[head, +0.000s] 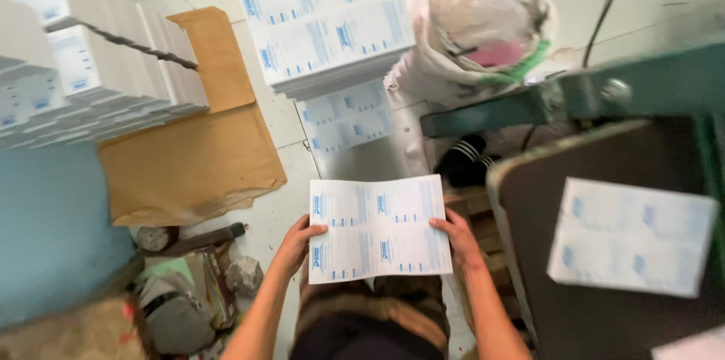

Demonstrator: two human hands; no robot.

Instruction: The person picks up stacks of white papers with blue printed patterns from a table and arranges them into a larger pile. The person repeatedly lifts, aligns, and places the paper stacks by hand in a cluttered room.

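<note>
Currently 2 hands pinch 1 printed sheet (377, 229): left hand (298, 243) at 9 o'clock edge, right hand (455, 235) at 3 o'clock, thumbs on top. Best kept flat w/ even tension, avoiding creases.

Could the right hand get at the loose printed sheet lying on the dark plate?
Probably yes: the right hand is beside the dark plate, nothing between it and the loose sheet, though it grips a printed sheet.

Hands: 2 — left hand (298, 243), right hand (459, 238)
Held printed sheet (377, 229): 1
Sheet stacks (328, 20) beyond hands: 3
Sack (472, 16): 1
</note>
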